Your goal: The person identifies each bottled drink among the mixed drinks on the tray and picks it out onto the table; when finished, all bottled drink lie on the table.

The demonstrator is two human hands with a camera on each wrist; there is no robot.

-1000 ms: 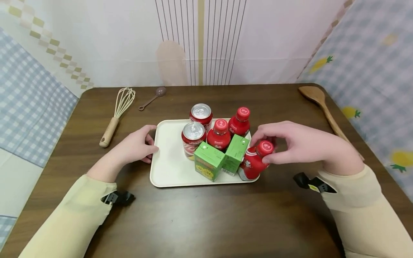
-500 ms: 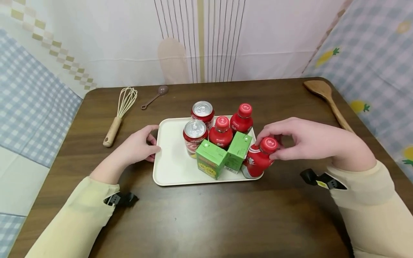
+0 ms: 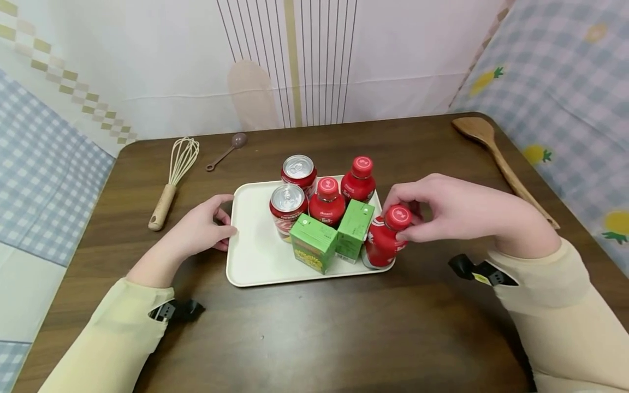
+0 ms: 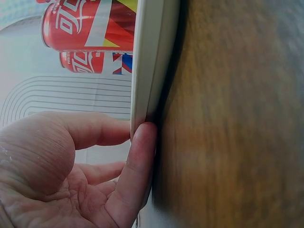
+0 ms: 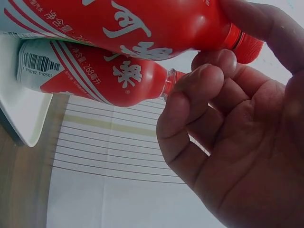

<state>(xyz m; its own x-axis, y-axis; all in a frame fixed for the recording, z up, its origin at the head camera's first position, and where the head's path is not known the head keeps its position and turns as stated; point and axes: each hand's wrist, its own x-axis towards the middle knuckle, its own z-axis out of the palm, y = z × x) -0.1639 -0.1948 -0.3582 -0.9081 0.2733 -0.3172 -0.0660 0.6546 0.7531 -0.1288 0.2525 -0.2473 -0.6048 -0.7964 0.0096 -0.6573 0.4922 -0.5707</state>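
Gripping a red bottle [image 3: 384, 244] at the near right corner of a cream tray [image 3: 253, 251]

Holds the red bottle around neck and shoulder with the right hand [image 3: 437, 210], thumb on one side, fingers on the other, just under the red cap. Hard to tell from these views whether fully set down on the tray or slightly raised. Pinches the tray's left rim with the left hand [image 3: 203, 228], fingers curled.

To the left of the red bottle, just beside: a right green box [image 3: 355, 232], then a left green box [image 3: 313, 243] nearer the tray's front edge. Behind the boxes, a middle bottle [image 3: 327, 209], also red, with a far bottle [image 3: 358, 184] at the back right. Left of the middle bottle, a near can [image 3: 285, 215], partly in front of a far can [image 3: 300, 170].

Beyond the tray on the brown tabletop [image 3: 314, 338]: at the back left, a whisk [image 3: 173, 185] and a small measuring spoon [image 3: 227, 151]; at the far right, a wooden spoon [image 3: 501, 158].
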